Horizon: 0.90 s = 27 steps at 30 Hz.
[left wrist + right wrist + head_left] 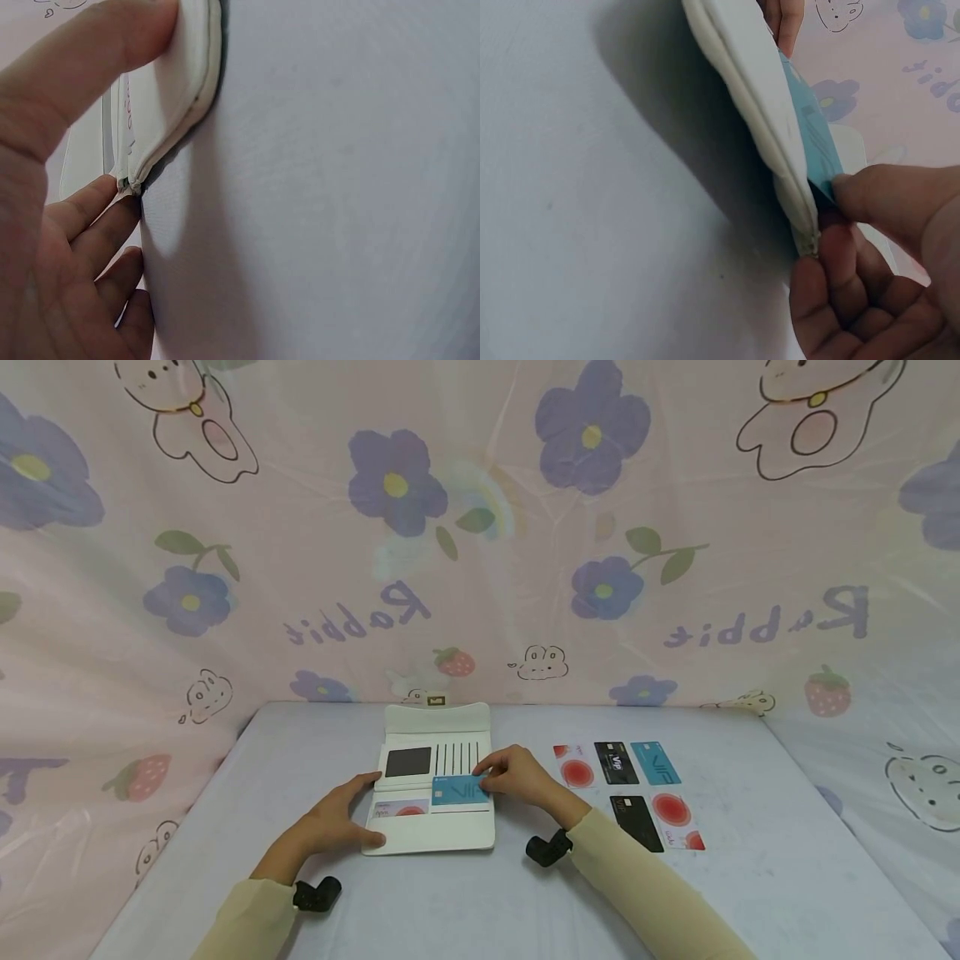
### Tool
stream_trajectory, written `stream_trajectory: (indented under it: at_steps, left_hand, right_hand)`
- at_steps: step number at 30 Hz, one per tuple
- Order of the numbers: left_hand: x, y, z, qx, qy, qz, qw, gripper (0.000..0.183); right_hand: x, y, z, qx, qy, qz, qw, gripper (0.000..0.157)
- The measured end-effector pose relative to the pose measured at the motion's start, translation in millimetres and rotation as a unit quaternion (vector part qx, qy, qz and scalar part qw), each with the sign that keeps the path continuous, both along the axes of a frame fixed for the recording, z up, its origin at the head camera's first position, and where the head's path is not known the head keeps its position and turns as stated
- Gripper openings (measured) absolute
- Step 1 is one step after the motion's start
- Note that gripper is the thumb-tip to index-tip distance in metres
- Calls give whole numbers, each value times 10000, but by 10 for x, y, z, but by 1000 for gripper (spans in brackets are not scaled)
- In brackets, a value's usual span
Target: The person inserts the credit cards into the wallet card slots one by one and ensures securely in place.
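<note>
A white wallet [427,835] lies unfolded on the table, its flap with a metal clasp at the far end. My right hand [517,775] pinches the right end of a blue card [453,790] between thumb and fingers. That card lies over the wallet's right side, partly tucked in at its lower edge; the right wrist view shows the blue card [815,139] rising at a slant from the white pocket. My left hand [330,821] rests at the wallet's left edge, thumb on the near panel and straight fingers along the side. A red-and-white card [393,808] sits in the left pocket.
Several cards lie to the right in two rows: a red-and-white card [576,768], a black card [617,763] and a blue card [656,763] behind, a black card [636,823] and a red-and-white card [675,818] in front. A patterned curtain [480,552] hangs behind the table [300,752].
</note>
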<state>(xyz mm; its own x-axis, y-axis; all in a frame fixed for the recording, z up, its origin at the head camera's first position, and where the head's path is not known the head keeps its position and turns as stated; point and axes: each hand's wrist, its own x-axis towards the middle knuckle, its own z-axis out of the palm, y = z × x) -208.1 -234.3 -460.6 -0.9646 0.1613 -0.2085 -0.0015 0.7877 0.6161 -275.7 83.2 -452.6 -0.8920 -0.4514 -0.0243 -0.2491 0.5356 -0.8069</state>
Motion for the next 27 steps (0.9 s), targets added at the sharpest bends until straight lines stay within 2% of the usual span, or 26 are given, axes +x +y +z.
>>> stream_trajectory:
  at_steps: [27]
  left_hand:
    - [-16,-10,-34,-19,10,-7,10000,105]
  right_hand:
    - [8,-3,-10,23,-45,-32,10000,15]
